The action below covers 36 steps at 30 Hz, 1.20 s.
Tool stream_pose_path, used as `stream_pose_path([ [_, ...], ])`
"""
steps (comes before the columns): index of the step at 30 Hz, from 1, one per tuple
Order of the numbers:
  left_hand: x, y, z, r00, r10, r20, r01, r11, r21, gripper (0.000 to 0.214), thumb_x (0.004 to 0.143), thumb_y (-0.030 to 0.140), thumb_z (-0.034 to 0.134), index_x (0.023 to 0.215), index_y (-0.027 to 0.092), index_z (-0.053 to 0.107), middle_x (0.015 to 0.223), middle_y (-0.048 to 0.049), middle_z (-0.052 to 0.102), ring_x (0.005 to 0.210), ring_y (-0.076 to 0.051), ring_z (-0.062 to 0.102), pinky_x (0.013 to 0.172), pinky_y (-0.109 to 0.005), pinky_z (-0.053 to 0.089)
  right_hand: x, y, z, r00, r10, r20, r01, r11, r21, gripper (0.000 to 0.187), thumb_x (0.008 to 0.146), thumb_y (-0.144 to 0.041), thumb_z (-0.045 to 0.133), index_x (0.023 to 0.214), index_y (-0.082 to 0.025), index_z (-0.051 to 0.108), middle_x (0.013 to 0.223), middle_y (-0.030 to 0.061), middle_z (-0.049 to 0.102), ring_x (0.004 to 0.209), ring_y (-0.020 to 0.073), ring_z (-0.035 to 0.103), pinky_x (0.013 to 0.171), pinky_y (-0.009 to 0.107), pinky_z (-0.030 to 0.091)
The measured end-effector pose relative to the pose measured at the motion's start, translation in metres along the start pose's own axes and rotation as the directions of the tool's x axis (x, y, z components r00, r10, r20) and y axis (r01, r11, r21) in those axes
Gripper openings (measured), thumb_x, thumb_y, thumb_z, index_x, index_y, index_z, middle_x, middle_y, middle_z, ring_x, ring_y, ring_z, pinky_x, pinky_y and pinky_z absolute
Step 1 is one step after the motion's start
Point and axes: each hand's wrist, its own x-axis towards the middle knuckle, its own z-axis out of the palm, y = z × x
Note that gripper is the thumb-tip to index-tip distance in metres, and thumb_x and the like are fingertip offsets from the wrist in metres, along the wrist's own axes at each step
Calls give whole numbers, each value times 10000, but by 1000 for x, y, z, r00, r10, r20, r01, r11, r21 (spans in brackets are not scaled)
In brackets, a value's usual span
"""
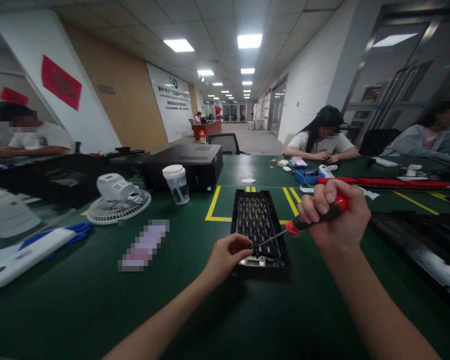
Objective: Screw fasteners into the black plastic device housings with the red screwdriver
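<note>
My right hand [339,215] is wrapped round the red and black handle of a screwdriver [324,214]. The thin metal shaft slants down to the left, over a black plastic tray-like housing [279,220] with rows of dark oval hollows. Beside the screwdriver's tip, at the near left of the housing, my left hand [227,256] pinches thumb and forefinger together. A tiny dark piece shows at those fingertips, too small to name. Near my left fingers, a metallic part [253,261] lies in the near end of the housing.
Left of the housing are a lidded clear cup [178,185], a white fan [119,200], a black computer case [183,162] and a blurred pinkish item [145,245]. A blue tray [308,176] and dark panels [427,250] lie rightward. Other people sit around the green table [135,310].
</note>
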Motion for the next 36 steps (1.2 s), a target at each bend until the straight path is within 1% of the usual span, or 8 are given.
stream_pose_path([
  [3,-1,-1,1,1000,-14,5,14,998,-55,249,662,254,679,877,155,600,843,-18,629,770,-124,596,732,-267,491,-1,-3,0,999,1,45,-1,1000,-5,318,788,-264,407,483,-178,435,392,-35,364,303,92,362,309,230,260],
  [7,-2,0,4,999,-48,19,50,996,-80,227,649,252,689,828,147,598,804,-12,631,741,-123,597,717,-266,494,-4,-5,1,996,-8,90,10,1000,-19,315,775,-295,433,482,-181,443,385,-35,358,298,91,364,304,229,261],
  [12,-2,0,5,997,-61,37,65,991,-118,217,647,237,691,826,148,606,818,-16,637,755,-125,601,728,-269,496,-5,-5,1,988,-16,150,20,1000,-25,303,773,-309,431,495,-191,449,384,-35,336,305,91,354,302,228,259],
  [18,-2,-3,4,996,-85,30,89,982,-165,232,657,245,686,863,155,627,851,-26,645,785,-132,604,746,-270,489,-6,-7,1,985,-15,170,20,999,-28,314,779,-302,404,489,-190,445,376,-29,327,309,97,359,304,236,263],
  [26,-2,-5,5,992,-116,54,126,957,-260,210,657,230,691,847,159,635,808,-6,639,752,-107,594,731,-236,474,-7,-5,2,981,-1,195,3,1000,-9,305,772,-298,406,492,-184,447,374,-31,338,309,98,366,305,237,268],
  [32,-3,-5,9,994,-109,6,105,944,-312,244,621,205,715,833,161,602,830,1,614,782,-106,577,751,-240,467,-8,-6,3,983,5,182,-2,1000,-13,309,779,-288,398,494,-183,456,377,-26,340,313,102,367,303,243,252],
  [36,-3,-4,11,992,-123,-10,112,932,-344,254,611,197,720,819,160,578,833,3,604,792,-109,578,756,-246,469,-8,-6,4,983,1,181,2,1000,-16,304,783,-290,401,502,-187,457,387,-26,346,319,101,369,307,242,252],
])
